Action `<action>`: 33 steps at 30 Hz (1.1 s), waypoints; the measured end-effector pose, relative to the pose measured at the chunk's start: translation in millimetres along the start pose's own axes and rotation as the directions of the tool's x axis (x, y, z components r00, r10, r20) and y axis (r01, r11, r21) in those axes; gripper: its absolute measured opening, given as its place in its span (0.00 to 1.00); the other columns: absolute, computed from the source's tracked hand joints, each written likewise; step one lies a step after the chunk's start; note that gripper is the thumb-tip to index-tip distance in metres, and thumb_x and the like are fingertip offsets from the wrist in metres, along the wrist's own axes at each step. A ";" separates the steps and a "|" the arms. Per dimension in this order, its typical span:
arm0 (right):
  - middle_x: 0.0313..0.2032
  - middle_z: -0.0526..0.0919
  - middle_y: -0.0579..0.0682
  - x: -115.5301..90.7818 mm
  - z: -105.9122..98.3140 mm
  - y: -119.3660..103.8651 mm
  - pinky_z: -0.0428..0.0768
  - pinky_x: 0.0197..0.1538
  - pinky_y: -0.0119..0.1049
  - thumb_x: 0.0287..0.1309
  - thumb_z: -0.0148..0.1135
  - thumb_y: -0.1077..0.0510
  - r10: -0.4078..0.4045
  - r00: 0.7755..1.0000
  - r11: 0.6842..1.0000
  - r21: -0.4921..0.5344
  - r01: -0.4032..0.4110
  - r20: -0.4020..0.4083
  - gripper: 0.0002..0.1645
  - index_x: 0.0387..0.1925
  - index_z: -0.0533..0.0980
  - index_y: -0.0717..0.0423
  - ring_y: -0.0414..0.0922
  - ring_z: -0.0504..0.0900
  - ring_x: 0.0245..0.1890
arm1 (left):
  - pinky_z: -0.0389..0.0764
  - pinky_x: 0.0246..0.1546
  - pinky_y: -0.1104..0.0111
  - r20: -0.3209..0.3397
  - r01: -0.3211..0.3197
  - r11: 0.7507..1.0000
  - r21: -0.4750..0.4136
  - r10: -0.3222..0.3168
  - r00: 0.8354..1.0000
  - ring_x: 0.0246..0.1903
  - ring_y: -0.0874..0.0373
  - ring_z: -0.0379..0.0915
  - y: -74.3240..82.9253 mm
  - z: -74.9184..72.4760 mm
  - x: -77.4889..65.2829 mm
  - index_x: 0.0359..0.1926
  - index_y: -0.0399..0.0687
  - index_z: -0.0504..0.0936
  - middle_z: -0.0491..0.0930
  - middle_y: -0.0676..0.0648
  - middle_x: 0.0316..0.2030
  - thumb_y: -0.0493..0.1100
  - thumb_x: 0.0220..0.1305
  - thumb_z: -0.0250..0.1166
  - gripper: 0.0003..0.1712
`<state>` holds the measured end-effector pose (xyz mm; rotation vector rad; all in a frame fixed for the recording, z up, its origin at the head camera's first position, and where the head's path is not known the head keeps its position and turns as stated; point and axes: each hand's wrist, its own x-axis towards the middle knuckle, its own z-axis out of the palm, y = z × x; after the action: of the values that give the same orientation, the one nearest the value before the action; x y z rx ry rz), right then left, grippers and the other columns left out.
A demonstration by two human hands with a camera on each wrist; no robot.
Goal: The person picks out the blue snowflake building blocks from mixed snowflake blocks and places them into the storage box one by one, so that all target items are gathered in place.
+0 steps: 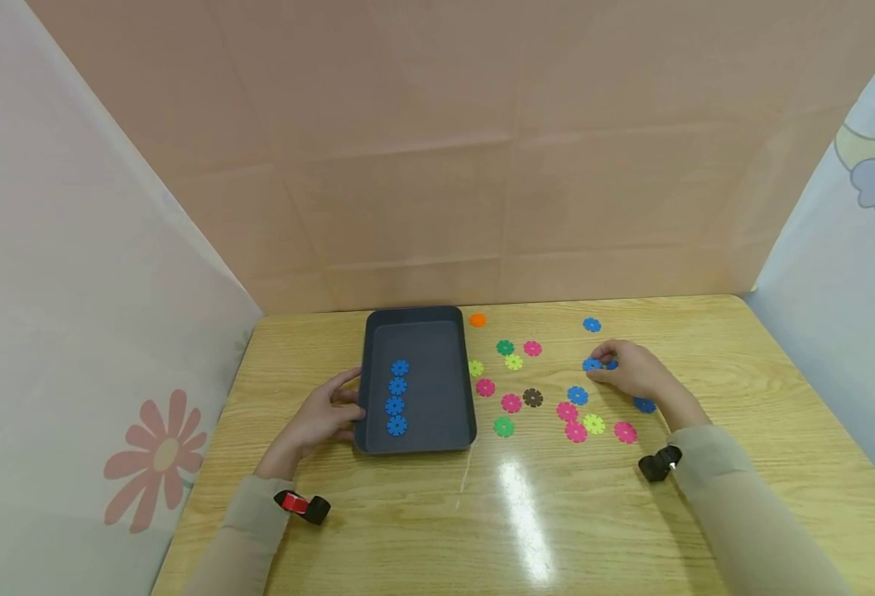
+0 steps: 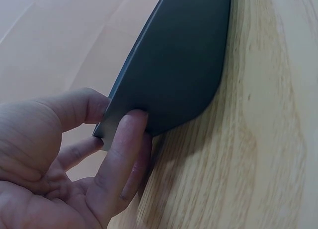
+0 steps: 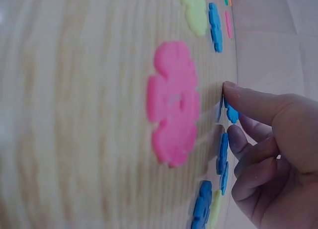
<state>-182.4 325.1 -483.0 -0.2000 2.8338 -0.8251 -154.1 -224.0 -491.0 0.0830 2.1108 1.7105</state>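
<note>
My left hand (image 1: pixel 325 414) grips the left wall of a dark grey tray (image 1: pixel 437 422), with thumb and fingers about its rim in the left wrist view. Inside the tray, a column of several blue flower-shaped discs (image 1: pixel 395 406) lies along the left side. Over at the right, my right hand (image 1: pixel 634 371) pinches a blue flower-shaped disc (image 3: pixel 231 113) between thumb and fingertip, low over the table. Another blue disc (image 1: pixel 612 365) shows just under its fingers. Nearby lie blue discs (image 1: pixel 577 396), one partly covered by the right wrist (image 1: pixel 644 406).
Between tray and right hand, flat discs are scattered on the wooden table (image 1: pixel 407 530): pink (image 1: pixel 511 403), yellow (image 1: pixel 594 425), green (image 1: pixel 504 427), a brown one (image 1: pixel 532 398) and an orange one (image 1: pixel 478 320). A further blue disc (image 1: pixel 592 324) lies farther back. A brown sheet (image 1: pixel 422 207) rises behind.
</note>
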 end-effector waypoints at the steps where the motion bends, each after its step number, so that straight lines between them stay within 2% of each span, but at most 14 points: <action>1: 0.47 0.83 0.59 -0.2 -0.1 0.0 0.78 0.54 0.60 0.66 0.71 0.49 -0.002 1.000 1.000 -0.001 0.002 -0.005 0.24 0.53 0.79 0.64 0.58 0.80 0.49 | 0.89 0.36 0.53 0.000 -0.001 1.000 0.000 0.001 1.000 0.44 0.44 0.83 -0.1 0.1 0.1 0.82 0.48 0.57 0.72 0.28 0.59 0.30 0.67 0.64 0.45; 9: 0.42 0.85 0.55 -3.0 0.5 0.7 0.79 0.47 0.55 0.67 0.70 0.50 0.002 0.999 1.000 0.001 -0.002 -0.052 0.18 0.51 0.79 0.56 0.55 0.81 0.43 | 0.89 0.36 0.53 -0.001 0.004 1.000 0.000 -0.004 1.000 0.44 0.43 0.84 0.7 0.0 0.3 0.82 0.49 0.57 0.71 0.27 0.60 0.31 0.67 0.64 0.45; 14: 0.44 0.87 0.59 -4.6 -1.0 -2.7 0.80 0.50 0.60 0.70 0.66 0.52 -0.011 0.996 1.000 0.021 0.013 -0.087 0.17 0.54 0.82 0.58 0.60 0.83 0.46 | 0.89 0.36 0.53 0.001 0.002 1.000 0.006 -0.002 1.000 0.45 0.43 0.83 0.6 0.1 0.5 0.82 0.50 0.57 0.71 0.27 0.61 0.31 0.68 0.64 0.45; 19: 0.47 0.87 0.62 -5.0 -2.0 -11.6 0.79 0.53 0.63 0.73 0.63 0.48 0.001 0.995 0.998 0.064 0.006 -0.104 0.22 0.57 0.82 0.58 0.62 0.83 0.50 | 0.89 0.35 0.53 -0.002 0.002 1.000 0.012 -0.002 1.000 0.44 0.44 0.83 -0.2 1.1 -0.1 0.82 0.49 0.57 0.71 0.28 0.60 0.31 0.67 0.65 0.46; 27: 0.46 0.88 0.59 -3.2 -0.9 -36.3 0.79 0.50 0.57 0.72 0.64 0.47 0.004 0.992 0.990 0.138 0.014 -0.126 0.21 0.54 0.84 0.59 0.61 0.82 0.51 | 0.89 0.36 0.53 -0.002 0.002 1.000 0.009 -0.002 1.000 0.44 0.43 0.84 -1.2 0.2 0.9 0.82 0.49 0.57 0.71 0.27 0.60 0.31 0.68 0.64 0.45; 33: 0.44 0.88 0.55 6.4 3.3 -50.6 0.77 0.42 0.45 0.70 0.66 0.47 -0.010 0.990 0.991 0.131 0.029 -0.141 0.18 0.50 0.86 0.56 0.56 0.80 0.48 | 0.89 0.37 0.52 0.005 -0.002 1.000 -0.003 0.002 1.000 0.44 0.43 0.84 -1.8 -0.5 1.2 0.82 0.49 0.57 0.71 0.27 0.61 0.31 0.68 0.64 0.45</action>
<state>-184.0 279.9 -459.2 -0.1562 2.8950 -1.0684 -154.9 -224.5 -493.0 0.0884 2.1048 1.7129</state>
